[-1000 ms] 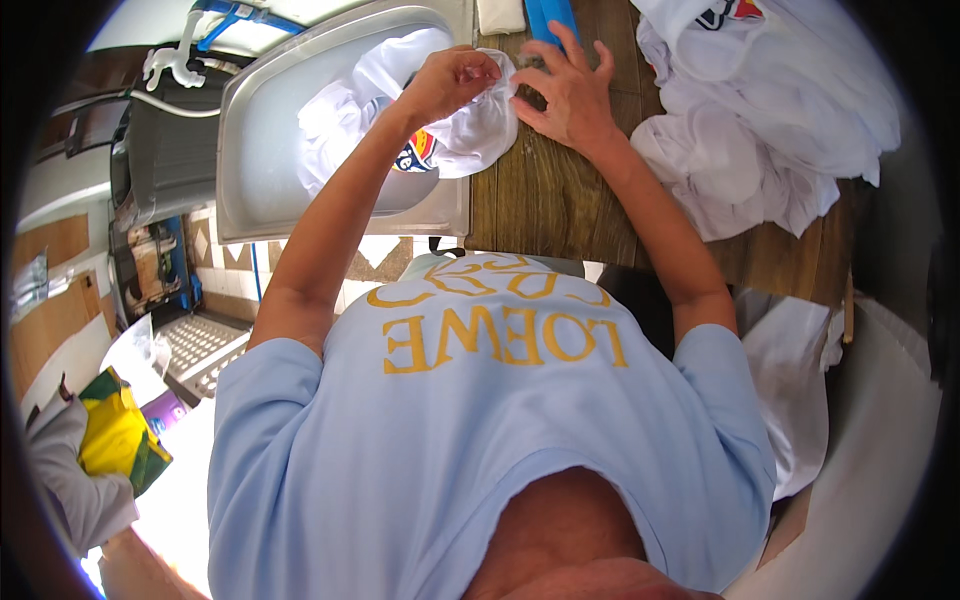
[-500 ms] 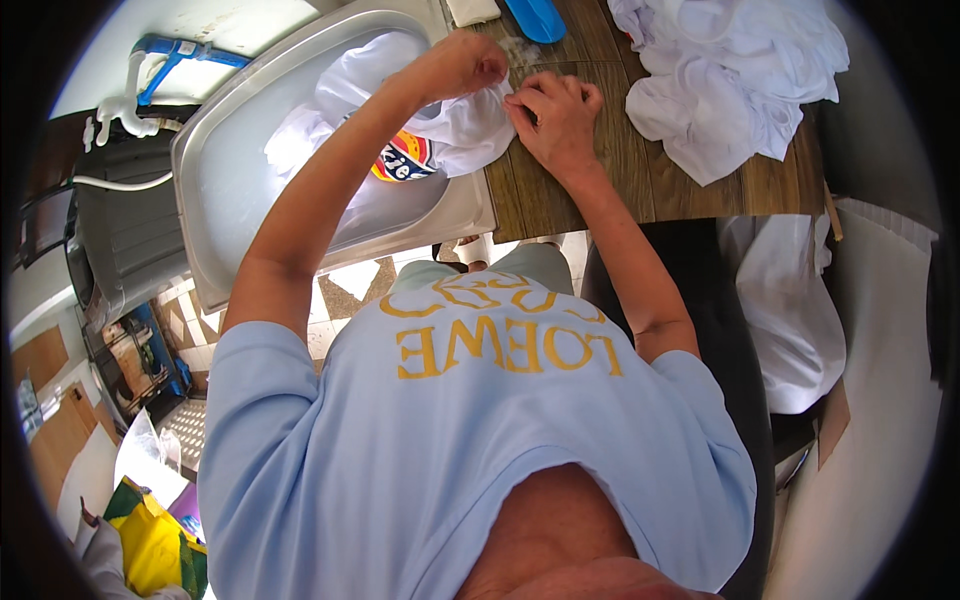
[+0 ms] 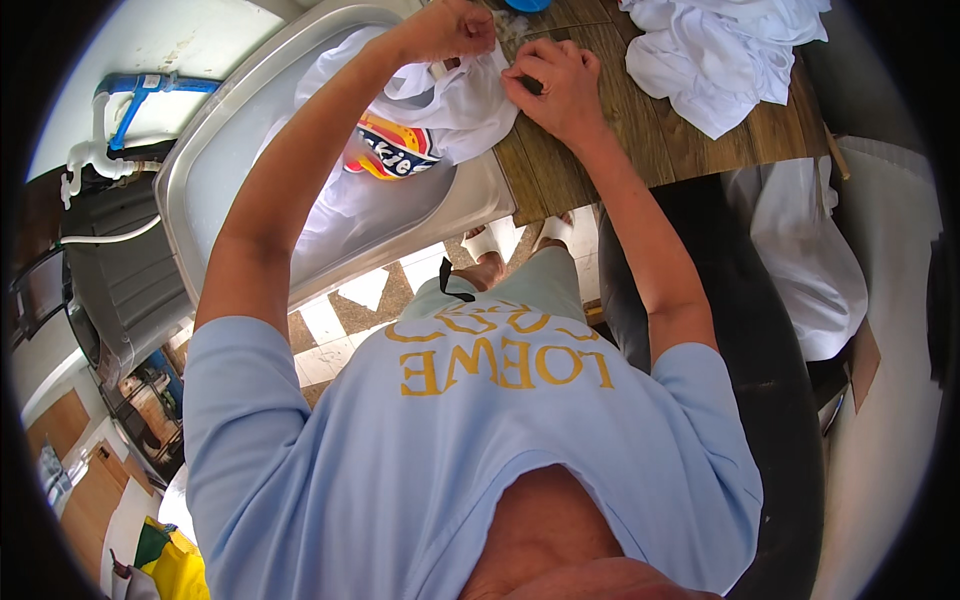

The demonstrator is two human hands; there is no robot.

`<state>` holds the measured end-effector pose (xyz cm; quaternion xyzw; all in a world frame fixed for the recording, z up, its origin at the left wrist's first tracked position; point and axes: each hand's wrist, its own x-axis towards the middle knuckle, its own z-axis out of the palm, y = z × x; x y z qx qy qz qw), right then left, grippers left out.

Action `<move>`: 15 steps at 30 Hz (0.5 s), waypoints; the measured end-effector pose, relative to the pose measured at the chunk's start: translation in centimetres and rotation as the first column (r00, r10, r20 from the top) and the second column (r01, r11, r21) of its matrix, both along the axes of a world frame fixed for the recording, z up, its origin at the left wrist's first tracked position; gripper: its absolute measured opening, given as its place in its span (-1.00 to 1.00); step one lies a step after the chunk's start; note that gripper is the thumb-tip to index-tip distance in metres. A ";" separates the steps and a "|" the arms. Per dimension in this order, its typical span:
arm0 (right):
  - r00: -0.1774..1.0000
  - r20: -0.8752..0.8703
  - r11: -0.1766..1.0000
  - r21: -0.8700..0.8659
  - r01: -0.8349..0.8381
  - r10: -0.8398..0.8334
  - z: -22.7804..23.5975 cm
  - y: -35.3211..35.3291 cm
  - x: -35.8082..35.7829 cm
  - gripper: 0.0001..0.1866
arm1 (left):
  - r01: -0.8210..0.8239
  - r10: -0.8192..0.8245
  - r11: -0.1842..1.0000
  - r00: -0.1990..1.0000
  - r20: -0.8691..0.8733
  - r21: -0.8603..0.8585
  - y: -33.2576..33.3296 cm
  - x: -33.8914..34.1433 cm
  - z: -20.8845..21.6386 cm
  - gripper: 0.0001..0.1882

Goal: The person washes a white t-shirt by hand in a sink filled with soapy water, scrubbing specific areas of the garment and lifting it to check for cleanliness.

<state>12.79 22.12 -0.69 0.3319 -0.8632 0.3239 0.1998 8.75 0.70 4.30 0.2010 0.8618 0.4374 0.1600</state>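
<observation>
A white garment (image 3: 465, 115) with a colourful print lies partly in the metal sink (image 3: 470, 190), its edge draped over the rim by the wooden counter. My left hand (image 3: 450, 30) is closed at the garment's upper edge, its fingertips pinched on the cloth. Close beside it, my right hand (image 3: 562, 85) is also pinched, thumb and forefinger meeting at the cloth's right edge. The two hands are a short gap apart over the corner where sink and counter meet. Whatever small bit lies between the fingertips is hidden.
A heap of white clothes (image 3: 715, 60) covers the back right of the wooden counter (image 3: 660, 150). A blue object (image 3: 528, 4) is cut off at the top edge. White and blue pipes (image 3: 140, 100) stand left of the sink. White cloth (image 3: 805, 260) hangs below the counter at right.
My view has shifted, so the sink, counter and clothes sit higher and the blue object is mostly out of frame. Both hands stay pinched at the garment's edge.
</observation>
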 end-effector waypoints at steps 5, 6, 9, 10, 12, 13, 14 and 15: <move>1.000 -0.010 1.000 0.007 -0.008 0.008 -0.2 -0.2 -0.2 -0.91 | 0.068 -0.132 0.986 0.881 -0.455 -0.155 -0.1 -0.4 -1.8 -0.81; 1.000 -0.004 1.000 0.007 -0.011 0.011 -0.2 -0.3 -0.2 -0.91 | 0.066 -0.150 0.980 0.864 -0.481 -0.187 -0.2 -0.7 -2.4 -0.81; 1.000 -0.014 1.000 0.008 -0.004 0.004 -0.1 -0.3 -0.1 -0.92 | 0.049 -0.140 0.981 0.848 -0.512 -0.187 -0.3 -1.3 -3.7 -0.79; 1.000 -0.017 1.000 0.005 -0.001 0.001 -0.1 -0.3 -0.1 -0.92 | 0.035 -0.096 0.991 0.865 -0.493 -0.131 -0.2 -1.2 -3.5 -0.80; 1.000 -0.024 1.000 0.001 0.003 -0.003 -0.2 -0.2 0.0 -0.92 | -0.001 -0.009 1.000 0.943 -0.332 -0.029 -0.2 -1.0 -3.1 -0.80; 1.000 -0.023 1.000 0.006 0.011 -0.010 -0.3 -0.1 0.0 -0.92 | -0.024 0.025 1.000 0.983 -0.182 0.012 0.0 -0.4 -1.7 -0.80; 1.000 -0.022 1.000 0.011 0.018 -0.018 -0.5 0.0 -0.1 -0.91 | -0.053 0.054 0.997 0.998 -0.026 0.050 0.3 0.0 -0.8 -0.80; 0.999 -0.021 1.000 0.016 0.026 -0.026 -0.6 0.1 -0.2 -0.91 | -0.009 0.000 0.999 0.975 -0.224 -0.038 0.4 -0.5 -1.5 -0.80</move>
